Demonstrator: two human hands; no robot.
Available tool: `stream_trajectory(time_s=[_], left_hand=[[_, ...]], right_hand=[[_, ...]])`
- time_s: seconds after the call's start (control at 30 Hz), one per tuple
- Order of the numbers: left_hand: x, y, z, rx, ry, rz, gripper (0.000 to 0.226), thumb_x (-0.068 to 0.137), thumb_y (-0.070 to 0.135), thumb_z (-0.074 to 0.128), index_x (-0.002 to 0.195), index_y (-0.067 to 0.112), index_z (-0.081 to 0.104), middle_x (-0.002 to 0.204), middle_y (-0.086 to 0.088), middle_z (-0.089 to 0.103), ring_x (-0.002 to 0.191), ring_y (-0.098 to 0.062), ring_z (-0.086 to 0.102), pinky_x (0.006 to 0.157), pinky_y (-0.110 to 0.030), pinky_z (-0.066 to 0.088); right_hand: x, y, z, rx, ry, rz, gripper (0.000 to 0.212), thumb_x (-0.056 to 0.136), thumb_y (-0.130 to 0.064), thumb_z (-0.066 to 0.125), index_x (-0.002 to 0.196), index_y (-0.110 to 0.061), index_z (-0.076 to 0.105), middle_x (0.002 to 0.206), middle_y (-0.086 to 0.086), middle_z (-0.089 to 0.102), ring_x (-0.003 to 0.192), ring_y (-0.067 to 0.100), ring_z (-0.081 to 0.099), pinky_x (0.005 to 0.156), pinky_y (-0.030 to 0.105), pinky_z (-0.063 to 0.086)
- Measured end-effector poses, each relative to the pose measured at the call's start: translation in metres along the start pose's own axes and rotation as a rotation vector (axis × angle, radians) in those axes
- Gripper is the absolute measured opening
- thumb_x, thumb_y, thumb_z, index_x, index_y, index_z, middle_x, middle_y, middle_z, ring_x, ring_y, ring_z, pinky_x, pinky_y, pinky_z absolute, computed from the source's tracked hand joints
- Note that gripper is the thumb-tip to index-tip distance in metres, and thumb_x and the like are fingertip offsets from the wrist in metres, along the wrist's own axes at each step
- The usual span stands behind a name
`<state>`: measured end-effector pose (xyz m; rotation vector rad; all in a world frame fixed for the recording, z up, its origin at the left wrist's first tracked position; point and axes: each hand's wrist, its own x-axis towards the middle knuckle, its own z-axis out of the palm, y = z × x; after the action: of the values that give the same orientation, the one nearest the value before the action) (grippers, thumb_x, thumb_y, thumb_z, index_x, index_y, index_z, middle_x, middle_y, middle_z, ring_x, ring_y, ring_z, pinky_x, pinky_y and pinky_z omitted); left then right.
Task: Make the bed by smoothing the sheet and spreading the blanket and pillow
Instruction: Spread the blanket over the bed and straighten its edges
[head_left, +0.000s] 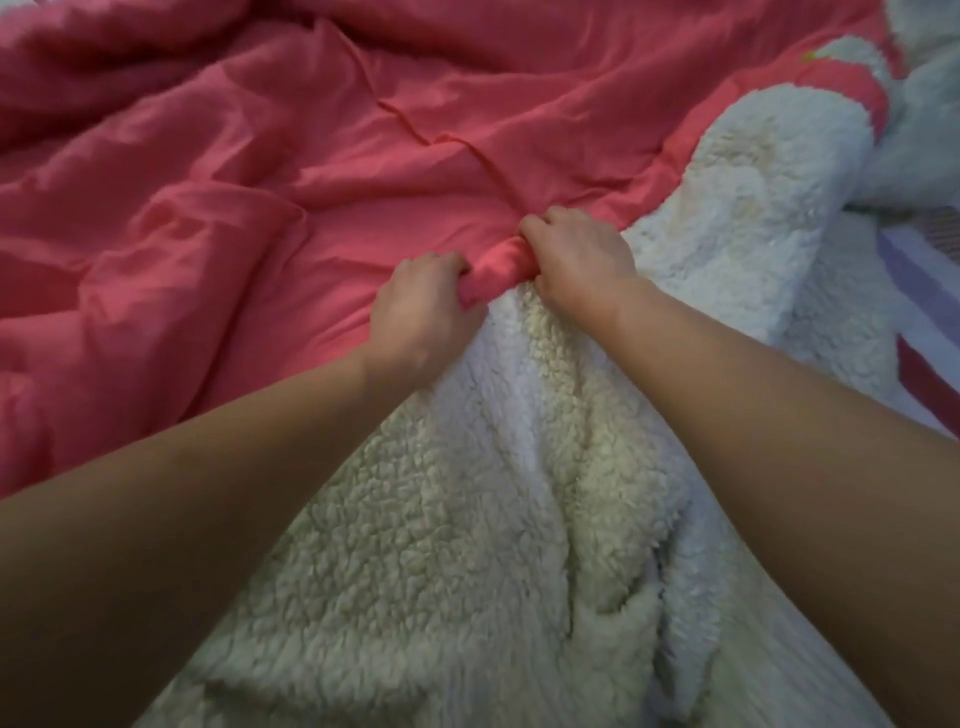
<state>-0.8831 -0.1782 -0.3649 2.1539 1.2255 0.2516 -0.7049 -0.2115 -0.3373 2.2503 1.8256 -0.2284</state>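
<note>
Our left hand (415, 306) and right hand (579, 260) gripped the edge of the pink blanket (260, 182), fingers (540, 222) curled tight round its fold; it lay crumpled before us. We judged it best to spread our hands along that edge, then pull evenly.

I wear nothing on my arms. My left forearm (208, 493) and my right forearm (779, 415) are bare skin from the lower edge of the view up to the wrists, smooth and evenly rounded. Both look broad and heavy near the bottom, where the wide lens swells them, and taper toward the wrists. My left hand (415, 306) and my right hand (582, 260) are bare too. They look small beside the forearms, with rounded backs and knuckles that show as soft bumps. The view is too soft for me to make out my nails. The lower stretch of my left forearm lies in shadow.
</note>
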Motion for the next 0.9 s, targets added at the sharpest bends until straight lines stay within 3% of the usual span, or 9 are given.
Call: stream_trajectory(time_s=[0.07,0.2,0.3,0.37,0.57,0.9], left_hand=[[-0.002,0.003,0.003,-0.033,-0.002,0.005,0.022,0.078,0.029,0.061,0.096,0.018,0.066,0.09,-0.009,0.071,0.091,-0.038,0.064,0.07,-0.042,0.051],[-0.009,0.011,0.001,-0.082,0.011,0.027,0.018,0.08,0.023,0.061,0.097,0.018,0.066,0.092,-0.008,0.071,0.094,-0.035,0.064,0.072,-0.04,0.048],[-0.017,0.018,-0.003,-0.083,0.019,0.042,0.011,0.08,0.024,0.063,0.081,0.015,0.057,0.084,-0.012,0.067,0.089,-0.038,0.062,0.068,-0.041,0.045],[-0.024,0.024,-0.006,-0.079,0.025,0.043,0.018,0.08,0.026,0.063,0.074,0.017,0.05,0.079,-0.011,0.064,0.085,-0.039,0.061,0.065,-0.04,0.042],[-0.061,0.05,-0.016,-0.122,0.009,0.065,0.009,0.079,0.027,0.063,0.082,0.018,0.061,0.077,0.0,0.063,0.082,-0.031,0.062,0.068,-0.042,0.05],[-0.162,0.097,-0.011,-0.07,0.0,0.132,0.017,0.079,0.029,0.064,0.092,0.021,0.068,0.092,-0.007,0.069,0.093,-0.033,0.064,0.072,-0.043,0.05]], right_hand=[[-0.002,-0.002,-0.001,-0.039,0.034,0.03,0.031,0.094,-0.011,0.055,0.124,-0.014,0.053,0.123,0.014,0.054,0.119,0.037,0.052,0.09,0.046,0.043],[-0.011,0.004,-0.008,-0.089,0.069,0.092,0.03,0.096,-0.013,0.055,0.125,-0.016,0.055,0.126,0.013,0.053,0.121,0.035,0.05,0.093,0.047,0.041],[-0.026,0.012,-0.013,-0.137,0.081,0.096,0.03,0.096,-0.01,0.047,0.123,-0.017,0.06,0.126,0.01,0.059,0.124,0.032,0.05,0.099,0.045,0.037],[-0.037,0.016,-0.017,-0.14,0.124,0.086,0.027,0.095,-0.011,0.048,0.117,-0.015,0.063,0.122,0.01,0.061,0.122,0.033,0.051,0.098,0.045,0.037],[-0.089,0.026,-0.044,-0.144,0.123,0.06,0.027,0.085,-0.011,0.061,0.113,-0.012,0.06,0.114,0.014,0.066,0.115,0.036,0.056,0.1,0.042,0.038],[-0.204,0.026,-0.07,-0.152,0.101,0.059,0.03,0.096,-0.006,0.046,0.124,-0.014,0.054,0.12,0.012,0.061,0.109,0.037,0.064,0.08,0.043,0.048]])
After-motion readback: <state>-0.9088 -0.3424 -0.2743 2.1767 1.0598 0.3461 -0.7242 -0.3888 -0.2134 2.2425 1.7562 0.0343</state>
